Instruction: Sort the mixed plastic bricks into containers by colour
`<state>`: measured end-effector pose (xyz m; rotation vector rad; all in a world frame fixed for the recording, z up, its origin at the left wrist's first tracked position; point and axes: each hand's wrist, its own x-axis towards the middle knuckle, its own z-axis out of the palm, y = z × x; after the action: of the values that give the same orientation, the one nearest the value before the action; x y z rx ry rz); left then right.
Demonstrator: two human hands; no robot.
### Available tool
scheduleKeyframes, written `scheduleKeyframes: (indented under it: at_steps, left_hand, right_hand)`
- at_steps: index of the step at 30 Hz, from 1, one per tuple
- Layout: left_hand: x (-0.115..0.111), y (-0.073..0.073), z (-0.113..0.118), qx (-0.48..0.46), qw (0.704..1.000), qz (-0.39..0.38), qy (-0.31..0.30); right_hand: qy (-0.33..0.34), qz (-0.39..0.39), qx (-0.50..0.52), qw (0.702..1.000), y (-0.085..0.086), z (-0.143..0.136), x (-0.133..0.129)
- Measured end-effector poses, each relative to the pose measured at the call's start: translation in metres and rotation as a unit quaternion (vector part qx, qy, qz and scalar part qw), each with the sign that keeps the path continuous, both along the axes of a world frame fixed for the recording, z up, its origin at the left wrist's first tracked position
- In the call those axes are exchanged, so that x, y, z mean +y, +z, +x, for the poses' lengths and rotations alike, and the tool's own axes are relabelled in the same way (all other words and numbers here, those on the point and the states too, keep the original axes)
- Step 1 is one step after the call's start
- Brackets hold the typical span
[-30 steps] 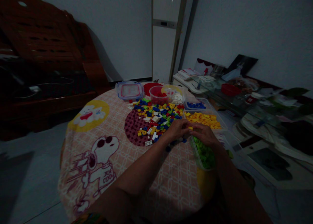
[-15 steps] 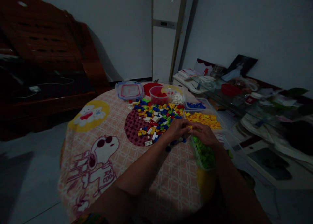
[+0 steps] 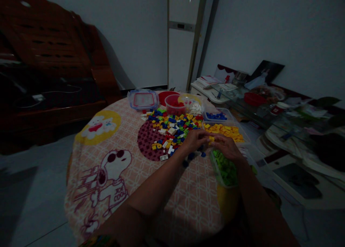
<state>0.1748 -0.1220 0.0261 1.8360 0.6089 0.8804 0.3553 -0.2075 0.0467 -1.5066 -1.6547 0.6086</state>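
My left hand (image 3: 196,140) and my right hand (image 3: 225,146) meet at the near edge of the box of yellow bricks (image 3: 226,132). Between their fingertips is a small yellow brick (image 3: 211,139), pinched from both sides. Left of my hands lies a mixed pile of bricks (image 3: 172,126) in yellow, blue, red, white and green. The box of green bricks (image 3: 225,169) sits below my right hand. Blue bricks (image 3: 215,116) fill another box farther back, beside some white bricks (image 3: 195,108). A round clear tub (image 3: 176,105) holds red bricks.
A patterned cloth (image 3: 188,196) covers the round table. At its back stand a clear lidded box (image 3: 143,99) and a red round lid (image 3: 165,96). A cluttered glass table (image 3: 242,99) is at right, a wooden bench (image 3: 51,53) at left.
The fingers of both hands have shifted slightly, and the yellow brick between them shows more clearly. The boxes and the pile look the same.
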Motion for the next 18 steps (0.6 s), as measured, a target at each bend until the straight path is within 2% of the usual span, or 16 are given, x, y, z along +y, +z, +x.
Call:
scheduleKeyframes:
  at_steps: [4,10,13,18]
  left_hand:
    - [0.002,-0.008,0.003,-0.01,0.999,-0.045,-0.022]
    - [0.004,-0.018,0.008,-0.011,0.999,-0.045,-0.021]
    - [0.002,-0.015,0.007,0.002,0.999,-0.033,-0.018]
    - [-0.004,-0.004,0.003,0.053,0.998,0.021,-0.006]
  right_hand:
    - [-0.01,-0.006,0.015,1.0,-0.002,0.002,0.001]
    - [0.007,-0.001,0.032,0.999,-0.004,0.002,0.002]
    - [0.008,-0.01,0.043,0.999,-0.005,0.002,0.002]
    - [0.014,-0.008,0.026,1.0,-0.007,0.002,0.002]
